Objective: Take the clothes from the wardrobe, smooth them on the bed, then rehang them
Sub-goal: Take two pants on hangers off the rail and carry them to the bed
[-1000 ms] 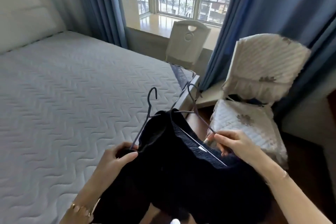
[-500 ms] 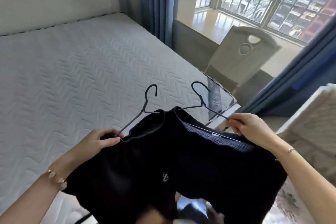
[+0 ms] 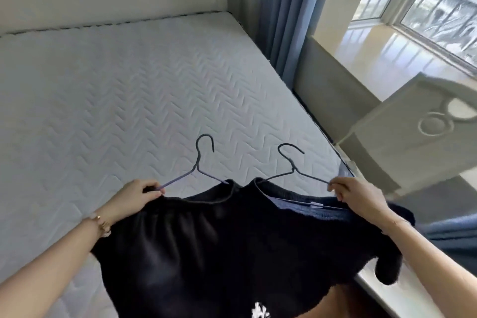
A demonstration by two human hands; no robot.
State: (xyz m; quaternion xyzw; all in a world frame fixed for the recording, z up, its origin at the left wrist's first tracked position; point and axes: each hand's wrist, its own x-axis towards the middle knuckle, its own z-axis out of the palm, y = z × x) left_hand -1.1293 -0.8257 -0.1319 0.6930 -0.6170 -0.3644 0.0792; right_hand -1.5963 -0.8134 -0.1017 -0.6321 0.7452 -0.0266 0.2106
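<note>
White quilted bed lies beneath. The left hand pinches the left hanger by its arm. Black, gathered clothes sag below and between both sets of fingers. The right hand pinches the right hanger by its arm.

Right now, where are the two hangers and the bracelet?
Left hanger [image 3: 198, 160]: head view, on its neck below the hook.
Right hanger [image 3: 293, 166]: head view, on its twisted neck.
Bracelet [image 3: 102, 224]: head view, on its beads at the wrist.

two dark garments on wire hangers above quilted bed
</note>
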